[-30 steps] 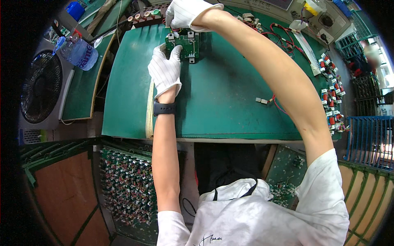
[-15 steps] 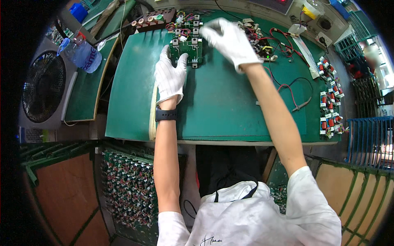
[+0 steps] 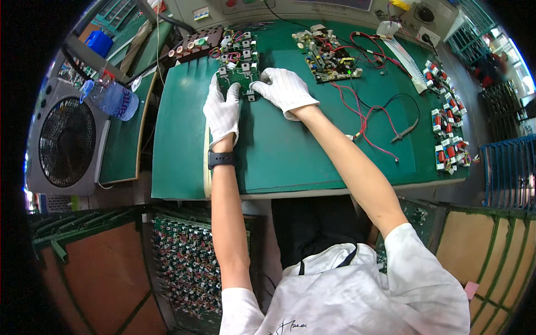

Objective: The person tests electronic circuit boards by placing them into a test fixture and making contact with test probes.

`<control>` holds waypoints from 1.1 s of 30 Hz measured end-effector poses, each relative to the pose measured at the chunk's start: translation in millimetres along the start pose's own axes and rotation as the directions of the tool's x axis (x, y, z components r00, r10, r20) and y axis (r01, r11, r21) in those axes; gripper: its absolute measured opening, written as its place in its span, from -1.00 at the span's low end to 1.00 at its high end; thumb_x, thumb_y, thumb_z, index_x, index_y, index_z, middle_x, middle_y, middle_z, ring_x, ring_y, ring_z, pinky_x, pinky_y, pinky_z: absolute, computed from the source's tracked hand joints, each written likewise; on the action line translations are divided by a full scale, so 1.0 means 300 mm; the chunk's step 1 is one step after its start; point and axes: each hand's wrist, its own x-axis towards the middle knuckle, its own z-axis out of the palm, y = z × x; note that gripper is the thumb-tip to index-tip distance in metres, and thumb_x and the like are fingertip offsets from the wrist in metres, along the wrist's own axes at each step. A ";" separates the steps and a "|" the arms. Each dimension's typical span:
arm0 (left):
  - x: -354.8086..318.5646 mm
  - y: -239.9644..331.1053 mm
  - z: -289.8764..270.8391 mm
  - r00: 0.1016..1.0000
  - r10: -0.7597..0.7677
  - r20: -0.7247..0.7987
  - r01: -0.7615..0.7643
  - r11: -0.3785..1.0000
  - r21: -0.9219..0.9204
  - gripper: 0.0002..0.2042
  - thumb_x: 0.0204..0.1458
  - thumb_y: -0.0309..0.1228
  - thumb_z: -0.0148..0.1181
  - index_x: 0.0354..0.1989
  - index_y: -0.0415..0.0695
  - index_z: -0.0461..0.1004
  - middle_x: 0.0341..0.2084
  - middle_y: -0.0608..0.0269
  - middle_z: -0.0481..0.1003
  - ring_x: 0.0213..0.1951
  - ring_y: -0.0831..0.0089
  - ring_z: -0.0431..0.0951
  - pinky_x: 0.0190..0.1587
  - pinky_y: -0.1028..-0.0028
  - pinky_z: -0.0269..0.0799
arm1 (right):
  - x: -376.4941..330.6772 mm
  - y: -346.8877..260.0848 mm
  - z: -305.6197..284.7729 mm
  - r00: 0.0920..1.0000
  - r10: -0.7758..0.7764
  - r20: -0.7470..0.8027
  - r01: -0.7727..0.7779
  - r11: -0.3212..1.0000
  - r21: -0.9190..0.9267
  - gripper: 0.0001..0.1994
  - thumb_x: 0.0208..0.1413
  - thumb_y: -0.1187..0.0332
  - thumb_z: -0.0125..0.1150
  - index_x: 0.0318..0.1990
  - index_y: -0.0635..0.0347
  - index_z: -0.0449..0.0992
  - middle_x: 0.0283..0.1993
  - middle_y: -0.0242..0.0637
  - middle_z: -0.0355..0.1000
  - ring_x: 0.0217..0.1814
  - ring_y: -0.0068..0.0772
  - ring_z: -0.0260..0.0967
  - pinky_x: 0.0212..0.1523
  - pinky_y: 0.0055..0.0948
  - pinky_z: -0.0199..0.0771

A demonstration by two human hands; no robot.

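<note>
A green circuit board with square grey parts at its corners lies on the green-topped bench. My left hand, in a white striped glove, grips its left side, with the thumb on the board's face. At the right edge my right hand, also gloved, has its fingers closed, thumb and forefinger at the board's rim; the fingertips are partly hidden. More green boards with coloured wires sit in line behind this one. Farther right lies a populated circuit board, a small green light glowing on it.
A brown box with round knobs stands at the back left. Red and black leads with a probe cross the right side. Several red-and-white components line the right edge. A fan and water bottle are at left.
My right hand has come left and down from above the bench to the right edge of the circuit board. My left hand stays on the board. The view has shifted slightly.
</note>
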 end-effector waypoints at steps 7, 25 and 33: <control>-0.010 0.033 -0.001 0.998 -0.059 0.005 0.059 0.997 0.041 -0.49 0.21 -0.36 0.34 0.28 -0.33 0.41 0.07 -0.02 0.62 0.04 0.31 0.64 0.15 0.41 0.47 | 0.004 0.009 -0.019 1.000 0.015 0.025 -0.018 0.995 0.094 -0.56 0.14 -0.10 0.25 -0.13 0.09 0.67 -0.10 -0.11 0.64 -0.01 0.02 0.58 0.03 -0.09 0.56; -0.011 -0.007 0.023 1.000 -0.008 0.000 0.008 0.997 -0.072 -0.49 0.23 -0.34 0.34 0.27 -0.38 0.40 0.10 -0.02 0.60 0.08 0.33 0.59 0.17 0.39 0.43 | -0.024 0.016 0.001 0.994 0.029 -0.105 -0.012 0.987 0.160 -0.68 0.12 -0.02 0.32 -0.08 -0.12 0.68 -0.11 -0.17 0.65 -0.06 0.04 0.60 -0.04 -0.02 0.60; 0.002 -0.038 0.044 0.995 0.071 -0.074 -0.060 0.989 0.135 -0.50 0.15 -0.24 0.42 0.14 -0.34 0.48 -0.10 -0.10 0.66 -0.08 0.17 0.69 0.02 0.34 0.53 | -0.019 0.042 0.021 0.990 0.016 -0.140 0.006 0.988 0.152 -0.64 0.16 -0.05 0.28 -0.06 -0.07 0.67 -0.12 -0.21 0.65 -0.06 0.01 0.59 -0.05 -0.08 0.58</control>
